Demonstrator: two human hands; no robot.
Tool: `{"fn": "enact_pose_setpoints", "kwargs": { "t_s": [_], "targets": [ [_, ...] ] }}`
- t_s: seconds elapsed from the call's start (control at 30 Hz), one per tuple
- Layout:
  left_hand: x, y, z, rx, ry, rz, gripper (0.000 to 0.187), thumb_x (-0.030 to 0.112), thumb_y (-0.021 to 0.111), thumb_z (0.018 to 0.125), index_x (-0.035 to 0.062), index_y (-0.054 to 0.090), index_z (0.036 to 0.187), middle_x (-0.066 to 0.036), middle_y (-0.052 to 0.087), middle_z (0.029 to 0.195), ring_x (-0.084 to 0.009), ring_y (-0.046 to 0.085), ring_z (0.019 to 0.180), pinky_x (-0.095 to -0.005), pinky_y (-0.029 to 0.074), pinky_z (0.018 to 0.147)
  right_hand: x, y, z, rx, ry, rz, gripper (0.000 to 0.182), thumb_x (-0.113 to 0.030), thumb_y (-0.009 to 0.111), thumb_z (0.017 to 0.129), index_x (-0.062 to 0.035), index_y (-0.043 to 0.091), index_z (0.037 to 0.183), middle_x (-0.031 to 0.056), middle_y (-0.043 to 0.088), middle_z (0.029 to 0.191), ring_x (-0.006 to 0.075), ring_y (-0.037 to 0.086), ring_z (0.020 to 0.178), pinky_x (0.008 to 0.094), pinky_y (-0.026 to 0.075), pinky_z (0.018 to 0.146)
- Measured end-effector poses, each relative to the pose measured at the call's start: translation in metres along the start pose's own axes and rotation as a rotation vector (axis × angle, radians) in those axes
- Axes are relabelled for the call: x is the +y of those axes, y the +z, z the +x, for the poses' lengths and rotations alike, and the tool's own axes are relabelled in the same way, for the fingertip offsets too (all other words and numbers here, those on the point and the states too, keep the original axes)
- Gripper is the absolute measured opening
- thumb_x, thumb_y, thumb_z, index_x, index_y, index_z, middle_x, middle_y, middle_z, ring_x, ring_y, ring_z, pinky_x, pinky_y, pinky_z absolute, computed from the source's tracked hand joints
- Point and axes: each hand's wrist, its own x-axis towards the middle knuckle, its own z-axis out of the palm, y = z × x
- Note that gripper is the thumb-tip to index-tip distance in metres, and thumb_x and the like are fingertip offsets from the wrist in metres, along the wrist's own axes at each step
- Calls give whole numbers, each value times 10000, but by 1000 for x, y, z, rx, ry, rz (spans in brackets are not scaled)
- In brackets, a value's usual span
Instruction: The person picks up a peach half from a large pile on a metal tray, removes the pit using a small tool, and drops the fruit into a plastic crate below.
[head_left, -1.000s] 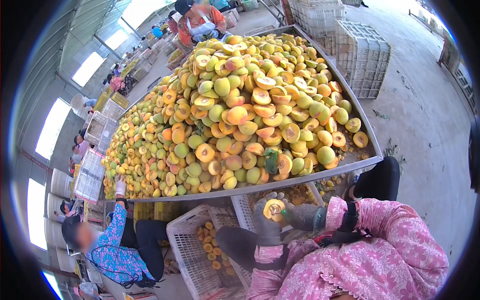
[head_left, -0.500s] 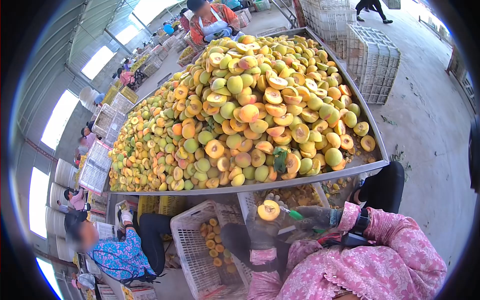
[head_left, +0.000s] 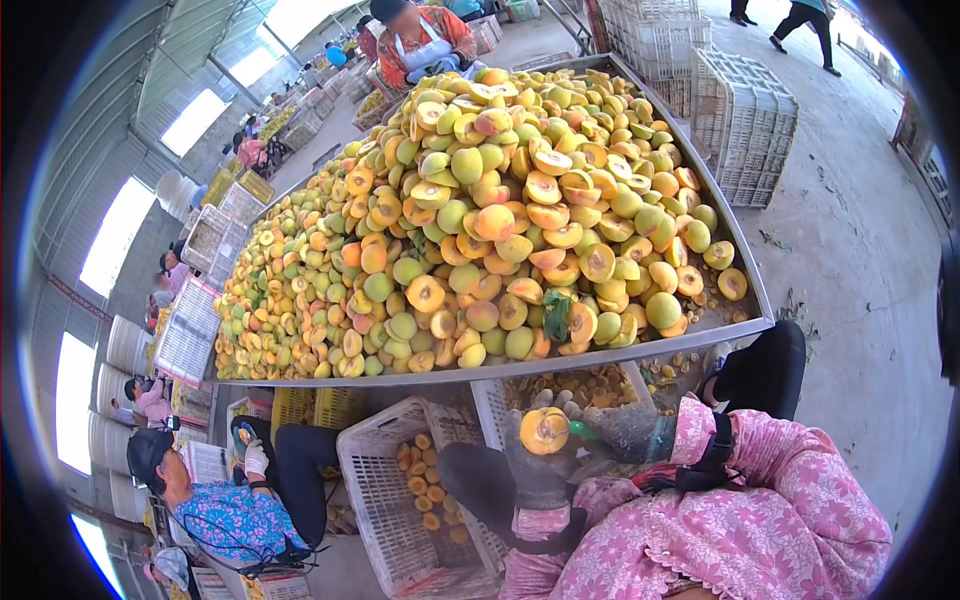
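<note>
A yellow peach half, cut face up with a brown centre, rests in the gloved fingers of my left hand. My right hand, also in a dark grey glove, is closed around a small green-handled tool. The tool reaches the right edge of the peach half, and its working end is hard to make out. Both hands are low, in front of the metal table's near edge. Right behind them is a crate holding brownish-yellow scraps.
A metal-rimmed table bears a big heap of halved peaches. Left of my knee stands a white crate with several peach halves inside. A co-worker in blue sits at left, another person across the heap. Stacked crates stand right.
The tool hand has closed in on the peach half, whose centre now looks browner and worked. The co-worker at left has raised their hands and head. People walking at the back right have moved.
</note>
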Motion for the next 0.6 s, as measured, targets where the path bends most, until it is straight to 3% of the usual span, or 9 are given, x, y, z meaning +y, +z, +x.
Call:
{"fn": "enact_pose_setpoints", "kwargs": {
  "t_s": [0.03,0.1,0.13,0.2,0.23,0.3,0.4,0.53,0.6],
  "targets": [
    [-1,1,-1,29,18,33,463,316,459,868,-42,436,1161,-249,500,1121,-327,543,961,-432,469,855,12,20,2,0,0,0,417,-328,531,859,-72,426,1171,152,543,981,317,595,774,391,488,603],
    [-3,2,-1,58,35,66,454,317,454,871,-37,441,1154,-244,507,1113,-321,547,949,-430,470,852,44,74,9,269,-32,495,425,-280,453,907,-74,382,1272,132,543,995,286,600,778,384,493,608],
    [-4,1,-1,66,27,71,448,324,451,875,-34,445,1143,-240,514,1105,-315,549,942,-427,471,848,42,72,9,269,-32,495,425,-280,453,907,-74,382,1272,132,543,995,286,600,778,384,493,608],
    [-5,0,0,76,19,77,442,331,448,879,-31,449,1132,-236,520,1097,-309,552,936,-424,472,844,38,66,10,511,-287,9,447,-222,405,922,-58,329,1331,113,563,986,248,609,700,366,494,564],
    [-5,-1,1,65,9,60,440,331,447,879,-31,450,1127,-237,524,1093,-306,552,934,-423,471,842,36,66,9,510,-286,10,447,-222,405,922,-58,329,1331,113,563,986,248,609,700,366,494,564],
    [-7,-3,3,54,-1,43,437,332,446,879,-31,451,1123,-238,527,1088,-303,552,933,-422,471,840,33,67,6,240,19,-101,454,-205,428,903,-24,342,1310,103,579,1002,234,604,606,344,485,508],
    [-10,-9,6,28,-9,37,438,331,446,874,-31,452,1121,-239,531,1081,-302,552,927,-426,467,838,17,42,10,35,196,-74,441,-195,437,891,-14,369,1287,98,604,875,227,586,525,330,462,452],
    [-12,-12,8,96,10,59,432,337,427,881,-34,468,1098,-232,540,1064,-309,550,909,-428,463,829,6,39,11,87,238,-52,470,-216,448,885,-11,347,1296,111,602,757,241,597,537,339,459,450],
    [-13,-13,10,122,-3,31,433,342,416,886,-36,474,1090,-229,543,1062,-311,552,900,-427,463,823,6,36,13,-96,291,-120,551,-237,411,876,31,244,1328,144,607,645,302,602,512,402,445,427]
  ]
}}
